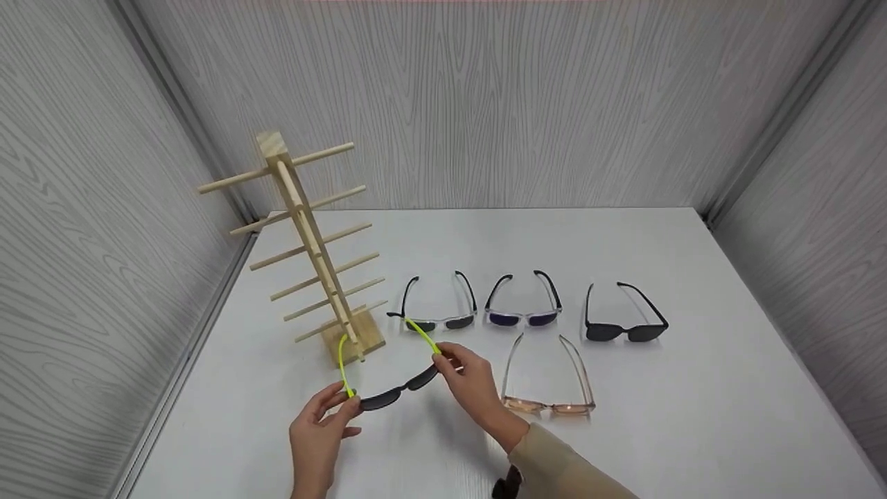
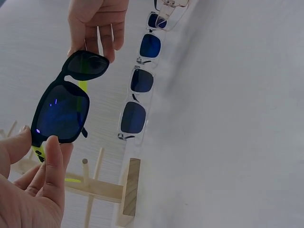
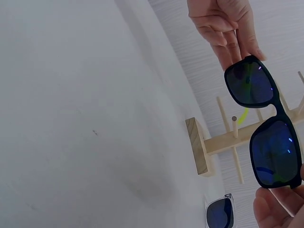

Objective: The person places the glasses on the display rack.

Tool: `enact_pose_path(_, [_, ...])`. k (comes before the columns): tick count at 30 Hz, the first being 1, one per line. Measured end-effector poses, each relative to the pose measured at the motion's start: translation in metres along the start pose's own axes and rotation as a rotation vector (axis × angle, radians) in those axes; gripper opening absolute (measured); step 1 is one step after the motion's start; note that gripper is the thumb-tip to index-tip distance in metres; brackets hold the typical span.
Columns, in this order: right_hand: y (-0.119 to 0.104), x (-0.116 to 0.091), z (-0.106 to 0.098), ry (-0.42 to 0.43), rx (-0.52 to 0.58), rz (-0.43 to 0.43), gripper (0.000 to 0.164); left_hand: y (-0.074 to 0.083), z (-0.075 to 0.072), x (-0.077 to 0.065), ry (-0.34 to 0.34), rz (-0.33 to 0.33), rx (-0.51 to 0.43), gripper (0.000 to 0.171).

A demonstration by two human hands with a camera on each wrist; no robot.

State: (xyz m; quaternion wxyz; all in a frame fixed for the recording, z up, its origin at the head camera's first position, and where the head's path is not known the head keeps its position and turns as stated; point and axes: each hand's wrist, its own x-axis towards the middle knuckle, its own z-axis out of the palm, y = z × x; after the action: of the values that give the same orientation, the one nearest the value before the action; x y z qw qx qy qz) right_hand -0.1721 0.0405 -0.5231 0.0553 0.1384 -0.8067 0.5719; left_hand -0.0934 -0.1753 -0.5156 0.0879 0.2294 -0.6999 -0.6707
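Sunglasses with dark lenses (image 1: 381, 400) and bright yellow-green temples are held up above the table between both hands, temples unfolded and pointing away. My left hand (image 1: 319, 430) pinches the left hinge corner with thumb and fingers. At the opposite hinge, my right hand (image 1: 475, 388) pinches the other corner. Just beyond them stands a wooden rack (image 1: 312, 239) with several pairs of pegs; no glasses hang on its upper pegs. The left temple passes in front of the rack's base (image 1: 371, 329). In the right wrist view, the dark lenses (image 3: 274, 154) hide part of the rack.
Clear-framed sunglasses (image 1: 459, 323) and another clear-framed pair with blue lenses (image 1: 542, 319) lie right of the rack. Black sunglasses (image 1: 604, 333) lie farther right. Pink transparent glasses (image 1: 570, 409) sit beside my right wrist. Panel walls (image 1: 443, 104) enclose the white table (image 1: 693, 416).
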Motion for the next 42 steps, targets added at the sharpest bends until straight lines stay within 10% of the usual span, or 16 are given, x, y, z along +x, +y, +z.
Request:
enact_pose_path(21, [-0.006, 0.036, 0.023, -0.099, 0.093, 0.125, 0.024, 0.001, -0.012, 0.027, 0.058, 0.14, 0.037, 0.041])
enact_pose_path(42, [-0.001, 0.059, 0.045, -0.097, 0.127, 0.166, 0.025, 0.005, -0.016, 0.049, 0.025, 0.142, 0.063, 0.044])
